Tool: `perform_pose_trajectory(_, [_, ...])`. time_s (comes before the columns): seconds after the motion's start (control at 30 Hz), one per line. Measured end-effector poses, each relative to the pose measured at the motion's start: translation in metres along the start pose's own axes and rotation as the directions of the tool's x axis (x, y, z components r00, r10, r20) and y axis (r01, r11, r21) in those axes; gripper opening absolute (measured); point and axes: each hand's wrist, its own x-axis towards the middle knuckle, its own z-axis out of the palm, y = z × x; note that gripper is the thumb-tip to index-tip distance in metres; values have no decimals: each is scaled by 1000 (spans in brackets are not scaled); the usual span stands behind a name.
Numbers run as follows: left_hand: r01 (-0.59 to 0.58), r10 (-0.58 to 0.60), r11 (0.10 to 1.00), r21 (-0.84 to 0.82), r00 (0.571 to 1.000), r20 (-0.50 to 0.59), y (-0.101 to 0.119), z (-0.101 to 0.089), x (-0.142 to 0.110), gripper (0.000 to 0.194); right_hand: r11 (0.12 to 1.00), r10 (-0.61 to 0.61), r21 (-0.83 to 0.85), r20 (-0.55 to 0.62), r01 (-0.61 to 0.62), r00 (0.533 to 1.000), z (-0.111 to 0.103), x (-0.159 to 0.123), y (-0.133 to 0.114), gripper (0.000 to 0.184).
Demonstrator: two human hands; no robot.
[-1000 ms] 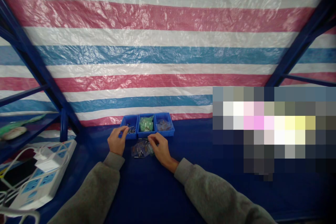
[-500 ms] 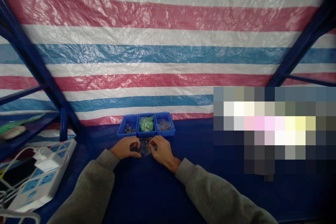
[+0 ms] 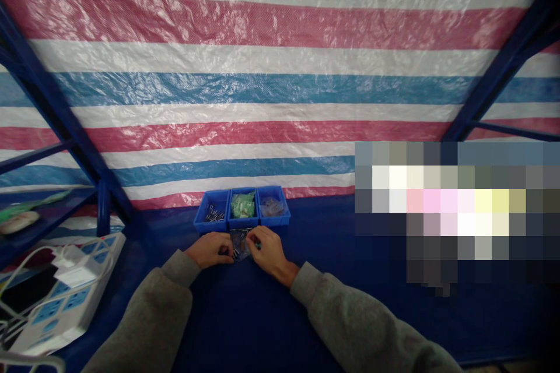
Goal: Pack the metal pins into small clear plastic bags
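Observation:
Between my two hands lies a small clear plastic bag (image 3: 240, 243) with several small metal pieces in or on it, just in front of the blue bins. At the bag's left edge, my left hand (image 3: 210, 249) has its fingers and thumb curled in, closed on that edge. My right hand (image 3: 268, 250) pinches the bag's right side with thumb and fingertips; something small and greenish shows by the fingers. Metal pins or screws (image 3: 215, 215) lie loose in the left bin (image 3: 199, 222). Green packets (image 3: 243, 206) fill the middle bin (image 3: 244, 223).
The right bin (image 3: 280, 221) holds clear plastic bags (image 3: 271, 207). A white power strip (image 3: 65, 309) with a plugged-in charger (image 3: 77, 268) and cables is at left. Blue frame posts (image 3: 65, 111) and a striped tarp (image 3: 280, 87) stand behind the blue table (image 3: 245, 315). The right side is pixelated.
My left hand has come from the left bin down to the bag's left edge, and its fingers have drawn closer together. My right hand has stayed at the bag's right side.

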Motion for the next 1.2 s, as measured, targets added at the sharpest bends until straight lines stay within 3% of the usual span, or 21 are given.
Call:
perform_pose_trajectory(0.17, [-23,20,998,-66,998,-53,1,0,1,19,999,8,33,-19,-7,1000,0,0,0,9])
perform_pose_trajectory(0.27, [-30,15,995,-96,988,-152,2,0,2,21,997,18,76,-47,-14,999,0,0,-1,10])
perform_pose_trajectory(0.43, [-12,-38,991,-136,934,-355,2,5,6,23,983,47,180,-123,-24,991,-3,3,-5,17])
perform_pose_trajectory(0.6, [44,-140,978,-205,866,-480,3,14,12,25,972,29,235,-107,-3,994,-6,3,-6,19])
perform_pose_trajectory(0.77, [65,-185,969,-240,834,-520,7,19,15,27,974,23,228,-102,1,995,-3,4,-4,18])
perform_pose_trajectory(1.03, [62,-198,959,-276,844,-498,11,18,15,26,974,68,224,-114,-41,991,-1,6,-1,13])
perform_pose_trajectory(1.2, [48,-212,950,-310,825,-523,14,20,15,25,968,94,241,-112,-65,989,1,7,2,11])
